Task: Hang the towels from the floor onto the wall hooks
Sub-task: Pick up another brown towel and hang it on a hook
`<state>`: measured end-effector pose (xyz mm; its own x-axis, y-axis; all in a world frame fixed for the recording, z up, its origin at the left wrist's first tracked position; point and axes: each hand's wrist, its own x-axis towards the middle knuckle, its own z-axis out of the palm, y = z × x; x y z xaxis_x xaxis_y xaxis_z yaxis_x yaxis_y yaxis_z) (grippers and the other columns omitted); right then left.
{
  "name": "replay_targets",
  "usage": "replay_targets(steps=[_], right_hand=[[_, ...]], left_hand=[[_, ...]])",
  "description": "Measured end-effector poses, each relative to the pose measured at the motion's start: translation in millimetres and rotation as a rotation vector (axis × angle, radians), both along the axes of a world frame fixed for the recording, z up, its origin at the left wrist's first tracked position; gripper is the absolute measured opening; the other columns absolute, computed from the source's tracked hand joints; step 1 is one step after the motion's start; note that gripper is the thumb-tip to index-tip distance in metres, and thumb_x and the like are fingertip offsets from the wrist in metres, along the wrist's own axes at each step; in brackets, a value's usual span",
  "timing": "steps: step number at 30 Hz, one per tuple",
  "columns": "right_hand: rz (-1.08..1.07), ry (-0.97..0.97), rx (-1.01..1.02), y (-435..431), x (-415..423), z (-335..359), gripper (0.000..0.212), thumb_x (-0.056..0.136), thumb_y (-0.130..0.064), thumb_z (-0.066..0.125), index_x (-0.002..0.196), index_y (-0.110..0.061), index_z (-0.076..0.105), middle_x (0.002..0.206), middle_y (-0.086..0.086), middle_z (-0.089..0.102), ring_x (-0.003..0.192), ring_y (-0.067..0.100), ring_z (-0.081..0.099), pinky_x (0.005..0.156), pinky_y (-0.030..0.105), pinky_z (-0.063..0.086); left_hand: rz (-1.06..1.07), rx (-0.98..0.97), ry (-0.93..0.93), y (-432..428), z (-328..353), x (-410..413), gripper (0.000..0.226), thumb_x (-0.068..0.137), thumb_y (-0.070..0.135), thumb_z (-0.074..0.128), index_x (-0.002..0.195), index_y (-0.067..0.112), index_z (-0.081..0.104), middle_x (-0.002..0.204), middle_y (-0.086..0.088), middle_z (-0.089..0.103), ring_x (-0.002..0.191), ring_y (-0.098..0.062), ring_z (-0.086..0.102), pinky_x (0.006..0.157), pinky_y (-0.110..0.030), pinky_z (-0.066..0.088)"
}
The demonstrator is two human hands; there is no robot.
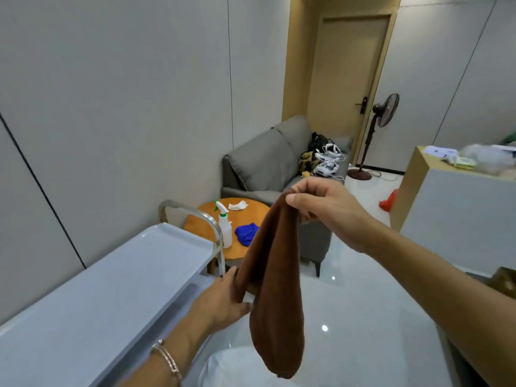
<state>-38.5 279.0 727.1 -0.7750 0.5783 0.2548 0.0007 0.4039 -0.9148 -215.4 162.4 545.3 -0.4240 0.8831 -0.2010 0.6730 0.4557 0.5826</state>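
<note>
A brown towel is held up in the air in front of the person, above the glossy white floor, and is hung lengthwise, with its lower end near the bottom of the view. Its top is pinched by the right hand, whose thumb and fingertips are curled tightly together on the bunched cloth. Lower down, 1 side edge of the towel is gripped by the left hand; its fingertips are partly hidden by the fabric. A thin bracelet is worn on the left wrist.

To the left, a pale cart with a flat top tray is stood along the grey wall, and its curved metal handle is seen at the far end. Just beyond the handle a round wooden table is placed. On it 1 white spray bottle is stood upright, 1 blue cloth is bunched beside it, and 1 crumpled white tissue is laid at the far side. A grey sofa is set behind the table, with white devices piled on its seat. A standing fan is seen by a wooden door. A counter is seen at the right, with a red object on the floor beside it.
</note>
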Motion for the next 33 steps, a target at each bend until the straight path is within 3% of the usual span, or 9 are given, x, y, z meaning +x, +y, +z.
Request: replay_targets(steps=[4,7,9,12,14,16,19,23,33], right_hand=[[-0.071,0.054,-0.020,-12.6,4.5,18.7,0.008,0.091,-0.008,0.059,0.085,-0.009,0.064,0.060,-0.008,0.059,0.065,0.014,0.055,0.072,0.032,0.051],[-0.115,0.109,-0.032,-20.7,8.6,26.1,0.010,0.090,-0.005,0.058,0.081,-0.007,0.062,0.059,-0.005,0.059,0.066,0.020,0.052,0.066,0.029,0.049],[-0.165,0.167,-0.057,-22.6,12.9,30.3,0.013,0.091,-0.003,0.056,0.080,-0.008,0.060,0.062,0.000,0.056,0.063,0.018,0.051,0.063,0.026,0.048],[-0.209,0.203,-0.110,-21.2,23.2,33.7,0.010,0.093,-0.005,0.055,0.085,-0.009,0.060,0.066,0.001,0.056,0.060,0.014,0.051,0.061,0.022,0.050],[-0.210,0.195,-0.112,-20.1,31.0,32.6,0.008,0.093,-0.007,0.055,0.087,-0.008,0.060,0.069,0.002,0.057,0.063,0.016,0.052,0.064,0.023,0.052],[-0.214,0.175,-0.104,-20.4,38.6,30.3,0.007,0.093,-0.008,0.055,0.088,-0.007,0.060,0.070,0.003,0.058,0.068,0.019,0.053,0.065,0.024,0.053],[-0.239,0.131,-0.075,-22.7,49.1,26.4,0.009,0.093,-0.010,0.056,0.087,-0.009,0.062,0.070,0.003,0.059,0.065,0.017,0.056,0.065,0.024,0.053],[-0.323,0.039,-0.007,-23.2,63.7,15.9,0.009,0.093,-0.013,0.057,0.087,-0.015,0.063,0.075,0.000,0.060,0.065,0.010,0.058,0.062,0.020,0.051],[-0.620,-0.152,-0.062,-9.0,82.3,-60.8,0.010,0.099,-0.023,0.048,0.094,-0.019,0.055,0.098,0.010,0.061,0.096,0.026,0.059,0.089,0.040,0.051]], left_hand=[[0.172,-0.006,-0.319,-19.1,-23.1,35.4,0.084,0.083,0.042,0.065,0.146,0.021,0.014,0.132,0.000,0.051,0.117,-0.020,0.053,0.095,-0.029,0.042],[0.303,0.065,-0.403,-23.6,-35.1,44.6,0.093,0.085,0.033,0.065,0.150,0.015,0.001,0.133,-0.006,0.050,0.116,-0.022,0.054,0.084,-0.023,0.041],[0.363,0.055,-0.500,-23.5,-39.5,42.0,0.079,0.086,0.030,0.063,0.148,0.021,0.015,0.125,-0.005,0.055,0.105,-0.023,0.058,0.081,-0.029,0.046],[0.411,0.120,-0.678,-28.0,-32.0,47.7,0.024,0.088,0.017,0.057,0.107,0.029,0.052,0.090,-0.002,0.059,0.078,-0.017,0.054,0.066,-0.030,0.045],[0.418,0.186,-0.728,-28.5,-28.3,52.9,0.018,0.092,0.013,0.053,0.093,0.030,0.054,0.087,0.002,0.057,0.079,-0.016,0.051,0.068,-0.028,0.042],[0.440,0.252,-0.784,-28.7,-25.7,57.7,0.018,0.093,0.012,0.053,0.103,0.027,0.055,0.091,0.008,0.059,0.084,-0.013,0.054,0.072,-0.027,0.043],[0.471,0.352,-0.790,-29.2,-21.1,60.0,0.027,0.091,0.009,0.054,0.117,0.018,0.056,0.099,-0.003,0.064,0.082,-0.016,0.059,0.064,-0.024,0.046],[0.533,0.451,-0.863,-33.7,2.7,44.9,0.025,0.091,0.003,0.048,0.109,0.019,0.054,0.107,-0.011,0.059,0.086,-0.019,0.058,0.065,-0.029,0.046],[0.562,0.589,-0.720,-89.4,77.4,-15.5,0.027,0.096,0.003,0.042,0.113,0.019,0.055,0.101,-0.014,0.064,0.084,-0.025,0.059,0.063,-0.031,0.049]])
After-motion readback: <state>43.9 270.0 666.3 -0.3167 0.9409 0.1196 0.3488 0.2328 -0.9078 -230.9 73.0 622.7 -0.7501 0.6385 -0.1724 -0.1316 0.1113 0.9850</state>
